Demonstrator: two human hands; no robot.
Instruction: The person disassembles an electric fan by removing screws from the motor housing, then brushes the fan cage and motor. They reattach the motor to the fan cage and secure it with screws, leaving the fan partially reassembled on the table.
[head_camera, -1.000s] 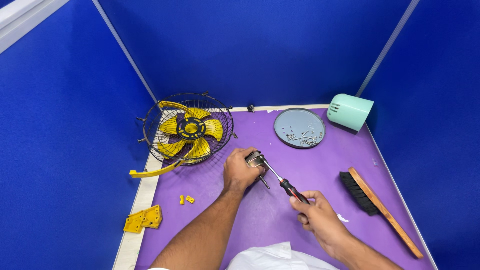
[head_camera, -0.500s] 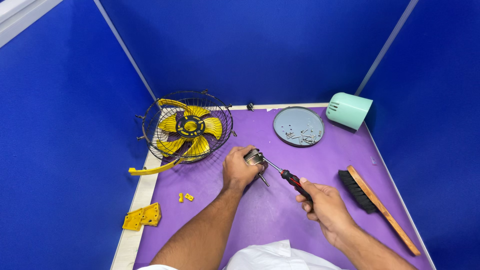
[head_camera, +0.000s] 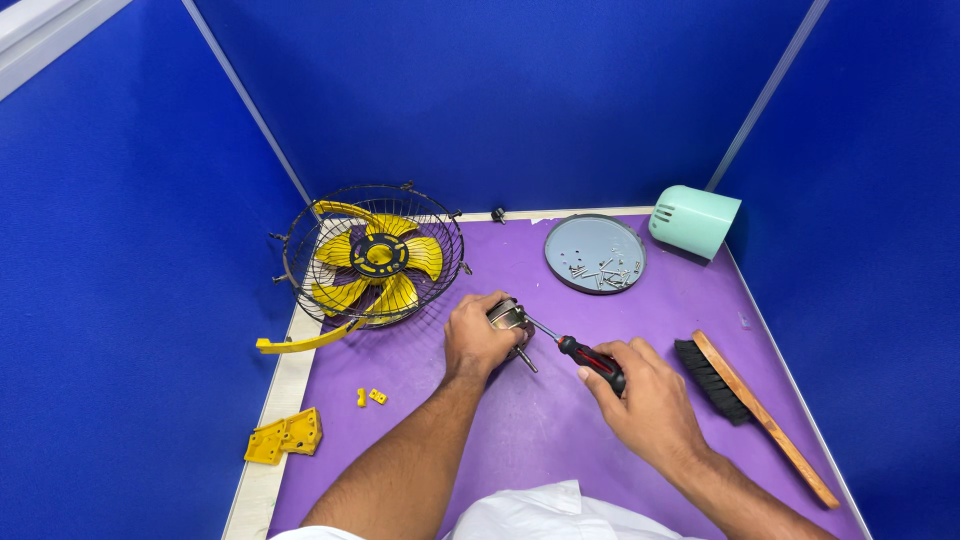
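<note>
Gripping motor (head_camera: 510, 318), left hand (head_camera: 474, 340) | right hand (head_camera: 640, 395) clasps screwdriver (head_camera: 575, 349), tip apparently up-left

A purple mat-covered table (head_camera: 560, 430) is carrying a black wire fan cage with yellow blades (head_camera: 372, 256), a round grey screw tray (head_camera: 595, 253), a mint plastic housing (head_camera: 695, 221), a wooden-handled black brush (head_camera: 752, 406) and 2 flat yellow plastic brackets (head_camera: 285, 436).

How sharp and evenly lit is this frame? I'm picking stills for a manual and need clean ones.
Head view: light is even and soft, with only faint shadows under the left hand and right hand; no glare on the purple mat; screwdriver, fan and brush are all crisp; edges bow slightly.
</note>
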